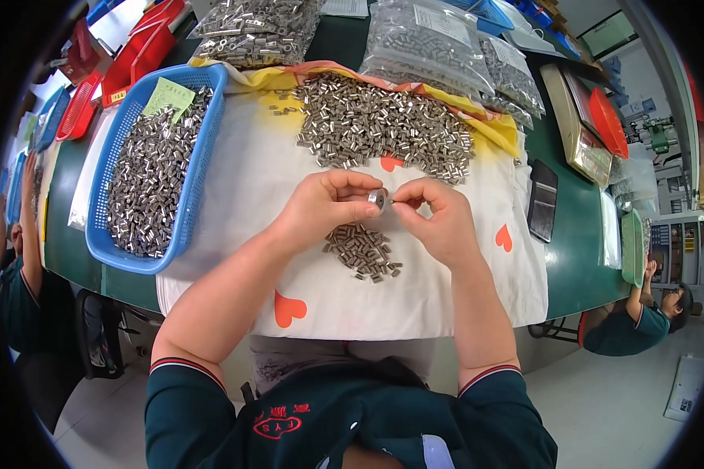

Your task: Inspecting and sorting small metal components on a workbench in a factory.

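Note:
My left hand (332, 203) pinches a short round metal piece (378, 198) with a dark hole in its face, between thumb and fingertips. Just right of it, my right hand (436, 213) is closed in a pinch on something very small at the round piece's face; I cannot make out what it is. Below the hands lies a small heap of short metal cylinders (361, 252) on the white cloth (403, 305). Beyond them spreads a much larger pile of shiny metal cylinders (383, 121), partly on a yellow cloth edge.
At left stands a blue basket (181, 223) full of metal cylinders with a green paper slip (168, 100). Plastic bags of metal parts (426, 47) line the back. A dark phone (543, 201) lies at right. Red bins (137, 59) stand far left. Other people sit at both sides.

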